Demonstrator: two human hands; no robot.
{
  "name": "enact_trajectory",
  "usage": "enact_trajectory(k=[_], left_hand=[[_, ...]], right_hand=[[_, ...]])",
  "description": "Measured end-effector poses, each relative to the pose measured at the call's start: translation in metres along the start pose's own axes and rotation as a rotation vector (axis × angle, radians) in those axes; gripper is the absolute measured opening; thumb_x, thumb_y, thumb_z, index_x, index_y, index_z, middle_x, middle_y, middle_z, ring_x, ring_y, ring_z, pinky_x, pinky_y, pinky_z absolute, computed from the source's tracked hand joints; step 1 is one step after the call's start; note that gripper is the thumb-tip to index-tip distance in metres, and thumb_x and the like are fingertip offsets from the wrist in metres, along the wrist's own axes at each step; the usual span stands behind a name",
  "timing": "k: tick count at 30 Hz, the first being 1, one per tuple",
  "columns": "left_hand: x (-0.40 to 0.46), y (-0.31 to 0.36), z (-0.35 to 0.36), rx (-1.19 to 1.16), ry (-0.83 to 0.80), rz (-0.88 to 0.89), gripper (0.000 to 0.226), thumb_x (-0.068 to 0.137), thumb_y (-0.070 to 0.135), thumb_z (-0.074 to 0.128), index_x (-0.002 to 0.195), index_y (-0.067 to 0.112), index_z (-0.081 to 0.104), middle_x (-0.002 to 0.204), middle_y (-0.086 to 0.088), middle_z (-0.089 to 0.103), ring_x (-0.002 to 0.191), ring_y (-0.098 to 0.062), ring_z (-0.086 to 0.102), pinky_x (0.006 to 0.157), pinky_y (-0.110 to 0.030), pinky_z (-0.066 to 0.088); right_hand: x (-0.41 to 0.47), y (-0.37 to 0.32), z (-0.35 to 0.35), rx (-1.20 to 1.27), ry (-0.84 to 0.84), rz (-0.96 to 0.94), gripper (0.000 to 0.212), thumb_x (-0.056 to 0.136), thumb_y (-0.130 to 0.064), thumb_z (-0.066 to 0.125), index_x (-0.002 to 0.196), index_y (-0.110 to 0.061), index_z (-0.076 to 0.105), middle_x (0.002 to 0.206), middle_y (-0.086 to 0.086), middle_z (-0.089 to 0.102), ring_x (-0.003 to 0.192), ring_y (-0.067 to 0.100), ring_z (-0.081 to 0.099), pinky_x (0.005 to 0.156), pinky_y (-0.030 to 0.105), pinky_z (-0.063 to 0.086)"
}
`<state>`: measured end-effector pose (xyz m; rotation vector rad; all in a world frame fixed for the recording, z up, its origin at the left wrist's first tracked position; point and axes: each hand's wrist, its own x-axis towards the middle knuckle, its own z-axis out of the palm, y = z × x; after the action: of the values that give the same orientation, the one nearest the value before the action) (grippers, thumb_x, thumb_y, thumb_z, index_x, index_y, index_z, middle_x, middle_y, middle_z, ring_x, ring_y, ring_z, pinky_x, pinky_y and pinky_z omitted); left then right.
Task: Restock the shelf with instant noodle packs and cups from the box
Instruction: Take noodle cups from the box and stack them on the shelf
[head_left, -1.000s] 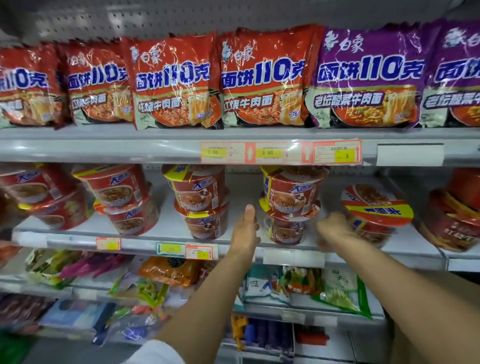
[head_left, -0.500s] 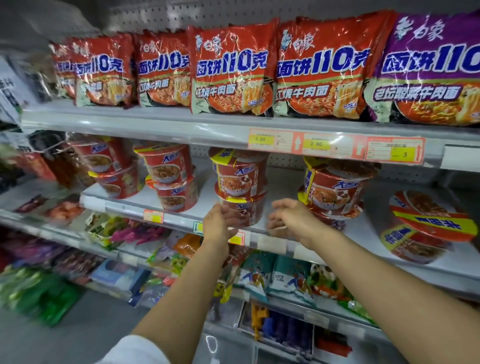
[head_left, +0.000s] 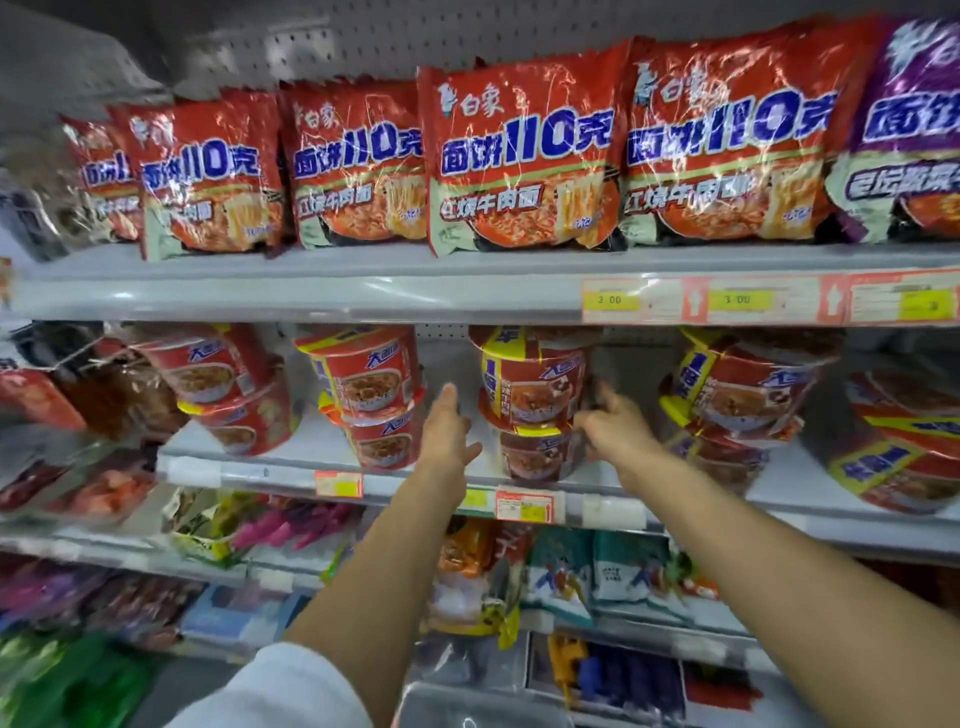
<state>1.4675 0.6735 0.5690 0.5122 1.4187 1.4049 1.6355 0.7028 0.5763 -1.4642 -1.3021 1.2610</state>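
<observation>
Both hands at the middle shelf (head_left: 291, 457), flanking a two-high cup stack (head_left: 535, 405).
Red noodle packs (head_left: 519, 150) line the top shelf front edge; cup stacks sit along the middle shelf. Left hand (head_left: 447, 431) flat, fingers straight, beside the stack. Right hand (head_left: 613, 423) touches its right side; grip blurred, can't tell.

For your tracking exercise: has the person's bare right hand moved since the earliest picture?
Yes. The bare right hand moved left, from the tilted bowl to the third stack of red noodle cups.
</observation>
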Motion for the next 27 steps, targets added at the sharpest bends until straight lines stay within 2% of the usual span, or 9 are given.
enact_trajectory(k=[4,7,11,12,15,18,21,24,27], left_hand=[[0.006,0.011,-0.005,0.021,-0.233,-0.031,0.059,0.102,0.053,0.033,0.151,0.02,0.035,0.155,-0.006,0.037,0.144,-0.024,0.034,0.119,-0.044,0.027],[0.004,0.012,-0.005,0.086,-0.308,-0.008,0.058,0.102,0.053,0.031,0.148,0.019,0.04,0.151,-0.005,0.045,0.139,-0.021,0.042,0.115,-0.039,0.033],[0.01,0.012,-0.005,0.103,-0.358,-0.02,0.058,0.1,0.055,0.035,0.145,0.02,0.044,0.147,-0.005,0.049,0.133,-0.019,0.049,0.107,-0.038,0.041],[0.011,0.012,-0.004,0.109,-0.366,-0.022,0.057,0.1,0.054,0.036,0.144,0.019,0.046,0.145,-0.005,0.051,0.128,-0.017,0.051,0.104,-0.037,0.042],[0.012,0.014,-0.003,0.13,-0.376,-0.022,0.055,0.101,0.052,0.038,0.142,0.018,0.048,0.142,-0.005,0.055,0.115,-0.013,0.054,0.101,-0.036,0.044],[0.013,0.016,-0.004,0.143,-0.365,-0.028,0.055,0.101,0.051,0.038,0.143,0.016,0.047,0.143,-0.007,0.053,0.128,-0.02,0.051,0.108,-0.04,0.039],[0.016,0.013,-0.007,0.146,-0.356,-0.022,0.056,0.101,0.052,0.038,0.145,0.018,0.045,0.147,-0.006,0.05,0.133,-0.021,0.048,0.105,-0.036,0.037],[0.019,0.008,-0.02,0.135,-0.317,-0.042,0.062,0.098,0.056,0.042,0.151,0.025,0.035,0.156,-0.001,0.036,0.139,-0.023,0.04,0.112,-0.041,0.036],[0.022,0.007,-0.045,0.109,-0.32,-0.04,0.058,0.1,0.052,0.043,0.149,0.022,0.04,0.153,0.001,0.041,0.139,-0.019,0.04,0.114,-0.044,0.037]], right_hand=[[-0.005,-0.001,0.013,0.086,0.086,-0.001,0.059,0.089,0.002,0.053,0.141,-0.025,0.047,0.119,-0.001,0.059,0.107,0.023,0.058,0.098,0.048,0.05],[-0.012,-0.003,0.012,0.122,0.099,-0.005,0.064,0.09,0.004,0.052,0.146,-0.025,0.041,0.116,-0.005,0.055,0.103,0.02,0.057,0.098,0.048,0.049],[-0.017,-0.005,0.011,0.068,0.149,-0.011,0.063,0.092,0.002,0.051,0.147,-0.025,0.039,0.123,-0.004,0.055,0.087,0.012,0.057,0.089,0.037,0.048],[-0.017,-0.004,0.011,0.059,0.162,-0.009,0.062,0.092,0.001,0.052,0.147,-0.026,0.04,0.127,-0.001,0.057,0.089,0.013,0.058,0.091,0.038,0.047],[-0.017,-0.004,0.011,0.024,0.182,0.025,0.06,0.092,-0.001,0.053,0.145,-0.027,0.042,0.134,0.005,0.057,0.115,0.026,0.056,0.105,0.049,0.042],[-0.015,-0.002,0.011,0.026,0.157,0.052,0.064,0.091,0.001,0.054,0.146,-0.03,0.04,0.138,0.003,0.053,0.125,0.028,0.05,0.109,0.054,0.038],[-0.011,0.005,0.017,0.043,0.193,0.047,0.071,0.089,0.0,0.057,0.148,-0.033,0.034,0.14,0.001,0.051,0.127,0.029,0.049,0.107,0.055,0.04],[0.0,0.019,0.026,0.107,0.405,0.095,0.066,0.088,-0.007,0.059,0.145,-0.029,0.036,0.141,0.006,0.05,0.123,0.033,0.051,0.103,0.056,0.044],[0.006,0.032,0.035,0.101,0.501,0.284,0.036,0.09,-0.004,0.054,0.126,-0.003,0.053,0.121,0.02,0.06,0.095,0.034,0.06,0.09,0.05,0.052]])
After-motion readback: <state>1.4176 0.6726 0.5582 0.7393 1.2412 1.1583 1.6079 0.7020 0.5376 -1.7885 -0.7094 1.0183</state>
